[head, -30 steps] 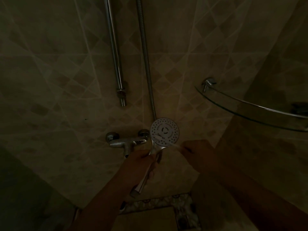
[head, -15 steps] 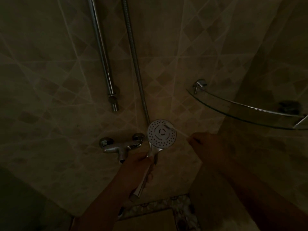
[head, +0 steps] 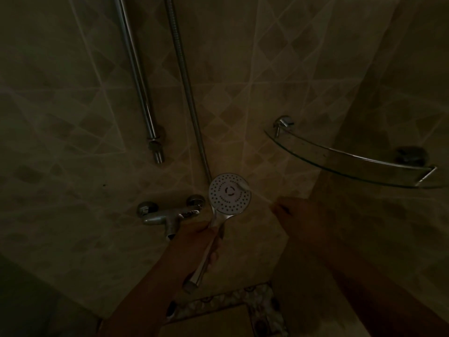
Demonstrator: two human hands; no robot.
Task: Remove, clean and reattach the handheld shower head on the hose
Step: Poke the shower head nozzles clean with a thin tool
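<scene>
The scene is very dim. My left hand (head: 194, 239) is closed around the chrome handle of the shower head (head: 229, 193), holding it upright with its white round nozzle face towards me. The handle's lower end (head: 192, 284) is bare, with no hose on it. The metal hose (head: 184, 93) hangs down the wall, and its lower end disappears behind the head. My right hand (head: 298, 215) is curled a little to the right of the head. A faint, thin pale object (head: 257, 194) runs from that hand to the upper right of the nozzle face.
A chrome slide rail (head: 138, 81) runs down the tiled wall left of the hose. The mixer tap (head: 167, 215) sits just left of my left hand. A curved glass corner shelf (head: 352, 164) juts out at right. A patterned tile border (head: 243, 302) lies below.
My right hand has drawn back to the right, away from the nozzle face. The left hand keeps its hold on the handle. My view has shifted a little.
</scene>
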